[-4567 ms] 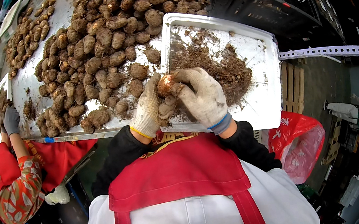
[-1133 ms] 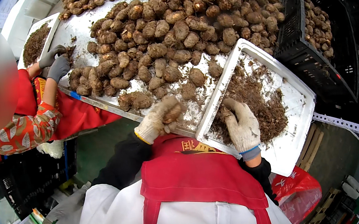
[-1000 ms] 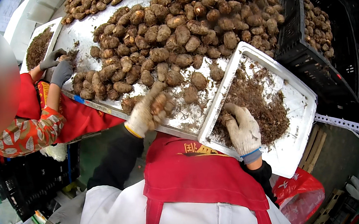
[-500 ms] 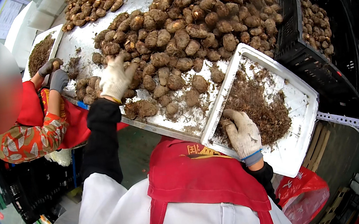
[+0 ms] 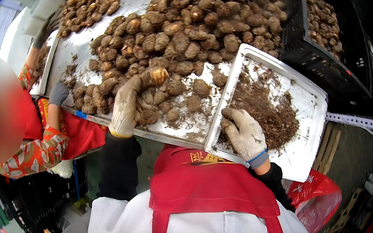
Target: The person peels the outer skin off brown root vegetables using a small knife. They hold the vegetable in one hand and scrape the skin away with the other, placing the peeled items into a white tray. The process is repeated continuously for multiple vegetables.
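Observation:
My left hand (image 5: 125, 107), in a soiled white knit glove, is at the near edge of a heap of brown, hairy taros (image 5: 175, 38). Its fingers are curled and partly blurred, with a taro with a pale orange cut end (image 5: 159, 75) at the fingertips. Over the near left part of a white foam tray (image 5: 316, 138) is my right hand (image 5: 246, 136), gloved too, its fingers bent inward. Whatever they may hold is hidden. Brown root hairs and peelings (image 5: 273, 118) lie in the tray beside it.
On the left, a co-worker in grey gloves has one hand (image 5: 58, 93) at the metal table's edge (image 5: 171, 141) and the other near a narrow white tray (image 5: 47, 70). Black crates (image 5: 323, 60) holding taros stand at right. A red plastic bag (image 5: 316, 201) hangs below the tray.
My left hand has come nearer and right, turned, and closed around a taro. My right hand stays over the tray, nearly unmoved. The co-worker's far hand has reached farther away.

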Available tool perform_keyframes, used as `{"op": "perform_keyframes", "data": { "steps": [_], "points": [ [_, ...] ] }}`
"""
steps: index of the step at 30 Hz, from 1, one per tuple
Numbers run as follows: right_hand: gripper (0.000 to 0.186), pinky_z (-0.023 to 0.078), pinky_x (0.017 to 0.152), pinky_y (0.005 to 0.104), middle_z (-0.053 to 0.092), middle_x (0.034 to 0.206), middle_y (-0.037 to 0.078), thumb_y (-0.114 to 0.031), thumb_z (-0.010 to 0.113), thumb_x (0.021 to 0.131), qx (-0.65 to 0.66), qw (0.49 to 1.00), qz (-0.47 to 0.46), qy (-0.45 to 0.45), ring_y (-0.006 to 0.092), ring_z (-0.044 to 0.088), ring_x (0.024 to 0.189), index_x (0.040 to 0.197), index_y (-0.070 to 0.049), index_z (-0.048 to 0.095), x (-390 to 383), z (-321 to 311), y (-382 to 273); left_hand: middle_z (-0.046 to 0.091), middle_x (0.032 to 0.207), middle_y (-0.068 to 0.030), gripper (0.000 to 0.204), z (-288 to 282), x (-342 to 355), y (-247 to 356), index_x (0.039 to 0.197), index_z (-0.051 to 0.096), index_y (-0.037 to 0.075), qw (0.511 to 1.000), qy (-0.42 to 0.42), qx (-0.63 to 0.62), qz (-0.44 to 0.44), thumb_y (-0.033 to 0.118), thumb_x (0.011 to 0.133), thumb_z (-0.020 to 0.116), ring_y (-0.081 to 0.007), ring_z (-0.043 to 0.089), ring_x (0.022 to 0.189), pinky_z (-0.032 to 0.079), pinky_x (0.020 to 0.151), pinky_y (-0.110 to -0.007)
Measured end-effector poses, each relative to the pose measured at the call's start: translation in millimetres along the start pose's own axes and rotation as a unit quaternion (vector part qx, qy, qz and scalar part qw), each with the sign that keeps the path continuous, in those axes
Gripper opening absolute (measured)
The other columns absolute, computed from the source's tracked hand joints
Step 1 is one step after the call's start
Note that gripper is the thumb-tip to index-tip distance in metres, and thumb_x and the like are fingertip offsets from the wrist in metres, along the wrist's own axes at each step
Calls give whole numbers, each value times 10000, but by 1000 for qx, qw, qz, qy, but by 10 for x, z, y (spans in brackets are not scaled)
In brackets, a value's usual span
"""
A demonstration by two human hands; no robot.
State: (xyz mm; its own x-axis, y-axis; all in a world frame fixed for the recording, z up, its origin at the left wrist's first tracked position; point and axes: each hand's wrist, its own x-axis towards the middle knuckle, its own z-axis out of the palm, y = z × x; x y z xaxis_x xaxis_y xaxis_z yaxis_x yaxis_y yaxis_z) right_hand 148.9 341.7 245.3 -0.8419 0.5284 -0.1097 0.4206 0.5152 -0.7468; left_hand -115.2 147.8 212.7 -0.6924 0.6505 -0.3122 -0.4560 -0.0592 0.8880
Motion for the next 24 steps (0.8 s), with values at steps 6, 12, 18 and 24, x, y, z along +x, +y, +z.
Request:
{"op": "perform_keyframes", "data": {
  "steps": [6, 12, 18, 24],
  "points": [
    [498, 522, 864, 420, 618, 1150, 209, -257, 694, 853, 107, 992, -63, 37, 383, 626, 1004, 1305, -85, 577, 289, -151, -290, 712, 993, -124, 395, 720, -271, -229, 1249, 585, -5, 949, -92, -259, -155, 318, 1026, 539, -156, 668, 619, 515, 459, -219],
    [594, 505, 874, 449, 603, 1170, 234, -228, 658, 862, 76, 985, -152, 17, 414, 618, 1022, 1424, -99, 511, 281, -65, -255, 600, 949, -2, 246, 1060, -424, -562, 1062, 607, 61, 972, -84, -147, -162, 289, 1043, 515, -99, 570, 856, 495, 747, -269],
    [469, 500, 883, 453, 619, 1129, 235, -279, 631, 904, 49, 994, -94, 10, 419, 613, 1042, 1327, -84, 575, 203, -3, -195, 590, 1286, -199, 380, 774, -229, -1081, 1293, 552, 5, 958, -190, 187, 101, 276, 1060, 425, -343, 543, 1233, 424, 1074, -402],
    [410, 480, 830, 453, 584, 1011, 216, -288, 563, 951, 36, 999, -31, 8, 410, 595, 980, 1301, -76, 594, 176, -40, -228, 584, 1290, -241, 378, 826, -178, -1066, 1350, 517, -19, 902, -201, 332, 187, 128, 1022, 399, -402, 538, 1222, 436, 1047, -439]
  ]
}}
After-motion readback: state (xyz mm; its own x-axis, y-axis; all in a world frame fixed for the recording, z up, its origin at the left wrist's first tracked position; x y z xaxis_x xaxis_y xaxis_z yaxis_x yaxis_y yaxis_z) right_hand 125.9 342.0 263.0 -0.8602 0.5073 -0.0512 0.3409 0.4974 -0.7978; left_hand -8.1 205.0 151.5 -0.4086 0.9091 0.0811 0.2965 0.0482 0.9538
